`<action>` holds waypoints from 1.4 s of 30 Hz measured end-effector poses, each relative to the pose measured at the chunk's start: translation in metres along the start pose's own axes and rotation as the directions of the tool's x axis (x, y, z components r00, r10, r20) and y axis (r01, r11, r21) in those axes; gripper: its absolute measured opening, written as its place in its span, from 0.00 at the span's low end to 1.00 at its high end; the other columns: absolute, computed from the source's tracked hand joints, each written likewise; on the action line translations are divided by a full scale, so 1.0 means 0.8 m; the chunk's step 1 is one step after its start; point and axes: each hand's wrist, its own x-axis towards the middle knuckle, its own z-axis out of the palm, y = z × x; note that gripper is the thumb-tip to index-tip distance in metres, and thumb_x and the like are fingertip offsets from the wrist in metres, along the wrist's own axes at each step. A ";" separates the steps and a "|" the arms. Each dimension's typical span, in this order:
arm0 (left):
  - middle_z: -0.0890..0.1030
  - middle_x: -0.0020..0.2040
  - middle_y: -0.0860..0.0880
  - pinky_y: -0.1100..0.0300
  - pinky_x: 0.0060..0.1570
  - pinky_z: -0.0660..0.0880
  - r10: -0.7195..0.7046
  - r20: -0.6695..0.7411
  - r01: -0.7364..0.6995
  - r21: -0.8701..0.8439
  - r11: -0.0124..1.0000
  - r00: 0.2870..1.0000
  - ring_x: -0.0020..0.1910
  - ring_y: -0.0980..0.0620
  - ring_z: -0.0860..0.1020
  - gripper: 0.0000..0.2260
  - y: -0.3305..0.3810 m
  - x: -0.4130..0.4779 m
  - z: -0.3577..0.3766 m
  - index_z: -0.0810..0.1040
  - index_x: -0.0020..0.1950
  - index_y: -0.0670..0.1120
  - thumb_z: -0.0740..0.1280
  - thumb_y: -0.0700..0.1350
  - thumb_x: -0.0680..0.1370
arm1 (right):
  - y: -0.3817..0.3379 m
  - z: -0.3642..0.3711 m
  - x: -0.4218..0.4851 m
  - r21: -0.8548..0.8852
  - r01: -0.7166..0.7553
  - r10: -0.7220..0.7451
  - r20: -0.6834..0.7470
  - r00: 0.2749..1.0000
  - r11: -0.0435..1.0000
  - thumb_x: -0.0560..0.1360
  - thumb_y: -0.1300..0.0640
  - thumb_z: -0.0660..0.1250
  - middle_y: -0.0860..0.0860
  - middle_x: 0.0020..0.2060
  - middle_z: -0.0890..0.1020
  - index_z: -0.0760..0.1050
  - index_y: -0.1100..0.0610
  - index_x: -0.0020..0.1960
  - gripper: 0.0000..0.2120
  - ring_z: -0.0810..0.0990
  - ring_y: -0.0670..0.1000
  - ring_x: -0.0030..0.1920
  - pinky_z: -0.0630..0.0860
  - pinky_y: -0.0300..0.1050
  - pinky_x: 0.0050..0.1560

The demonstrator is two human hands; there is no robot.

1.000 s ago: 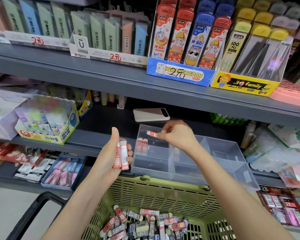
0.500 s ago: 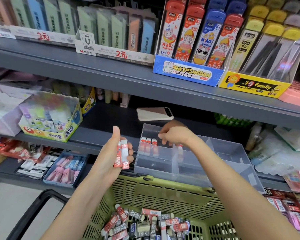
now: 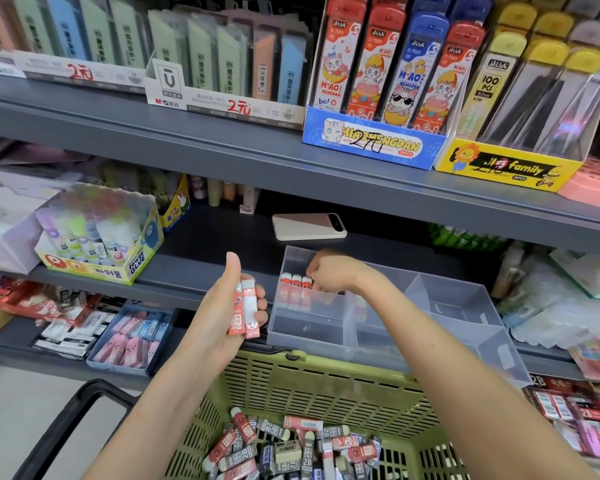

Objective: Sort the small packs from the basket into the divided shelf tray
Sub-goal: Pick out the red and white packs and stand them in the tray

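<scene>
My left hand [image 3: 227, 306] is raised in front of the shelf, thumb up, and grips two red-and-white small packs [image 3: 246, 308] upright. My right hand [image 3: 331, 275] reaches into the back-left compartment of the clear divided tray [image 3: 465, 306]. Its curled fingertips pinch the top of the rightmost of three packs [image 3: 294, 283] standing in a row against the tray's left wall. The green basket [image 3: 326, 382] is below the tray, with several more packs [image 3: 284, 448] heaped in its bottom.
A phone [image 3: 309, 227] lies on the shelf behind the tray. A glue-stick box [image 3: 101, 247] stands to the left, and a blue box of erasers [image 3: 132, 336] sits on the lower shelf. Lead-refill displays [image 3: 378, 98] fill the shelf above. The basket's black handle [image 3: 66, 420] hangs at lower left.
My right hand carried one pack down into the back-left compartment, where it now stands as the third in the row. My left hand stayed put with its two packs.
</scene>
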 end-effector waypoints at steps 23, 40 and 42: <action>0.84 0.48 0.38 0.50 0.40 0.81 0.003 0.078 0.024 -0.346 0.938 0.997 0.51 0.42 0.83 0.19 -0.010 -0.018 0.032 0.75 0.36 0.42 0.68 0.59 0.67 | -0.016 0.044 -0.128 0.876 0.279 0.118 -0.349 0.930 0.392 0.72 0.60 0.70 0.44 0.27 0.79 0.83 0.56 0.45 0.04 0.73 0.39 0.27 0.66 0.29 0.27; 0.68 0.30 0.50 0.68 0.18 0.62 -0.103 0.095 0.102 0.021 0.995 0.990 0.24 0.58 0.66 0.24 -0.024 -0.015 0.088 0.74 0.46 0.45 0.70 0.63 0.63 | 0.127 0.006 -0.030 0.164 -0.341 0.363 -0.128 0.923 0.926 0.68 0.48 0.72 0.49 0.27 0.73 0.70 0.56 0.31 0.16 0.71 0.48 0.27 0.66 0.36 0.26; 0.68 0.30 0.51 0.68 0.18 0.61 -0.107 0.107 0.106 0.022 0.994 0.988 0.25 0.57 0.66 0.23 -0.028 -0.014 0.089 0.73 0.46 0.45 0.69 0.63 0.65 | 0.127 0.015 -0.026 0.159 -0.321 0.344 -0.148 0.927 0.933 0.69 0.49 0.71 0.49 0.27 0.70 0.67 0.56 0.30 0.17 0.68 0.47 0.26 0.64 0.37 0.26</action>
